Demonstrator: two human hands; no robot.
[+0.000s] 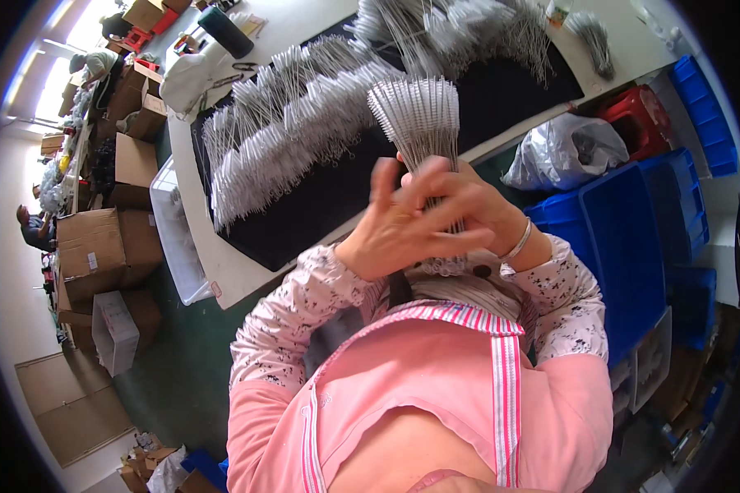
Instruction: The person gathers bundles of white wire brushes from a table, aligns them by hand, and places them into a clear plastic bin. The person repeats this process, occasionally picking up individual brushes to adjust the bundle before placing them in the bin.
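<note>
A bundle of small wire-handled cleaning brushes [419,111] stands in front of my chest, white bristles fanned at the top and thin wire stems gathered below. My right hand [493,209] is closed round the stems from the right side. Across the front of the stems lies my left hand [403,226], its fingers spread and slightly blurred; whether it touches the wires is hard to see. Looped wire ends [444,265] poke out below the hands. Beyond them, long rows of similar brushes [296,127] lie on a black mat [259,238].
The mat lies on a white table [230,275]. More brushes [460,37] are heaped at the back, near a dark green cylinder [225,33]. To the right are a silvery plastic bag [563,152], a red stool [637,123] and blue bins [600,246]. Cardboard boxes [99,251] stand left.
</note>
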